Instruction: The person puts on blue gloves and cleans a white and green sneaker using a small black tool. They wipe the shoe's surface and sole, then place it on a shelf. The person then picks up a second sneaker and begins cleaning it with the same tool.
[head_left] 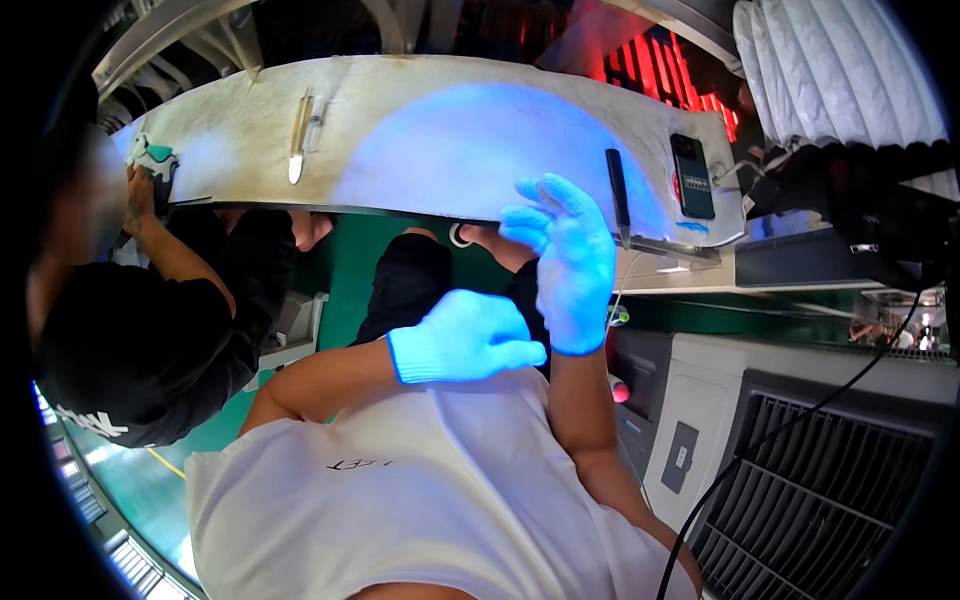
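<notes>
White shirt (440, 500) with small dark chest lettering (362, 464), gloved hands (470, 338) nearby.

Gloves (578, 290): knitted cloth, matt, ribbed at cuffs. Shirt (420, 455): thin cloth, matt, creased. Table (420, 140): smooth-looking top, mostly matt, scuffed and stained. Slim tool (617, 188): black handle, plastic by look. Phone (692, 178): smooth; glass or plastic, can't tell. Duct (835, 75): pleated, crinkled sheeting, faint sheen. Casing (692, 365): smooth pale plastic by look. Floor (345, 250): smooth, glossy where light catches.
</notes>
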